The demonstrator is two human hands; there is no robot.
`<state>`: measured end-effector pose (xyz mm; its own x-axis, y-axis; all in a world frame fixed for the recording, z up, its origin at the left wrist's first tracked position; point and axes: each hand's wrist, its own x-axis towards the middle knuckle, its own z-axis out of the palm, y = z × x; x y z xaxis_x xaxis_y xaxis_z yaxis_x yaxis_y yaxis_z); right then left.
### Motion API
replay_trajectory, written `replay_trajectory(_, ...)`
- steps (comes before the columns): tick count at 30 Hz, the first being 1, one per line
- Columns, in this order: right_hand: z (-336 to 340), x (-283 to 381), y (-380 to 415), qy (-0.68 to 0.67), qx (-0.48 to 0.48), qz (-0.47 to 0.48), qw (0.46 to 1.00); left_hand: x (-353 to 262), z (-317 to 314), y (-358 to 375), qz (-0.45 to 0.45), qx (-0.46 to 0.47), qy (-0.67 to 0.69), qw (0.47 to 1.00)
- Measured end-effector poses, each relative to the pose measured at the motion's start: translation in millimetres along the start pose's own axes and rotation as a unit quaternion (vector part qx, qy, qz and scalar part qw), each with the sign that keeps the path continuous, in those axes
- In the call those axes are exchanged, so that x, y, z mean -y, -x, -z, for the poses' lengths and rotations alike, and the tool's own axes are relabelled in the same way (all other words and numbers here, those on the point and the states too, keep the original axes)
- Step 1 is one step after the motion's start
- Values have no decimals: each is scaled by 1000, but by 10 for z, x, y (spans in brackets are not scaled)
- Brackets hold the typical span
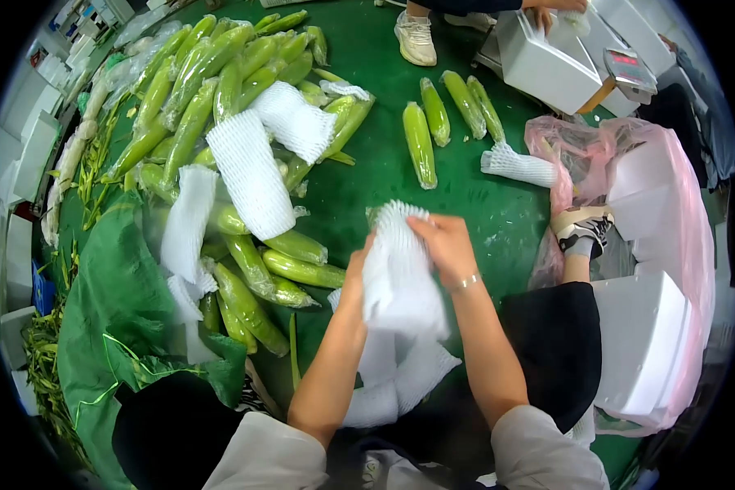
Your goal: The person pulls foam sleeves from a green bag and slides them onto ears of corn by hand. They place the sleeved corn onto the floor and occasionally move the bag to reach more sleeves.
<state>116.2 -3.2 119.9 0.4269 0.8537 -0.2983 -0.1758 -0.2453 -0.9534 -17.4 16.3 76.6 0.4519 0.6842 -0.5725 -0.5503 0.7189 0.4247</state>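
Observation:
In front of me my right hand (451, 243) pinches the upper edge of a white foam net sleeve (402, 282). My left hand (357, 268) grips the same sleeve from the other side, its fingers largely hidden behind the mesh. A bit of pale green shows at the sleeve's upper left corner. More foam sleeves (412, 377) lie below, between my legs. To the left is a large heap of long green film-wrapped gourds (249, 302), with several white foam sleeves (253, 175) lying across it.
Several wrapped gourds (418, 145) lie apart on the green floor (359, 49), near one partly sleeved (518, 166). At right stands a white foam box (641, 343) in a pink plastic bag (694, 245). A person's hand (543, 15) reaches into another foam box (547, 65) beside a scale (629, 69). A green sack (110, 310) lies left.

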Motion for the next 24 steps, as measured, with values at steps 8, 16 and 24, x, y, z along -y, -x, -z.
replay_trajectory(8,-243,-563,-1249,-206,45,-70,975,-408,-29,-929,-124,-103,-160,974)
replay_trajectory(16,-105,-3,-155,-36,26,-3,999,108,269,-207,-118,31,-273,954)
replay_trajectory(24,55,-184,-617,-275,-6,-58,960,-236,-527,-463,-112,-29,-89,989)
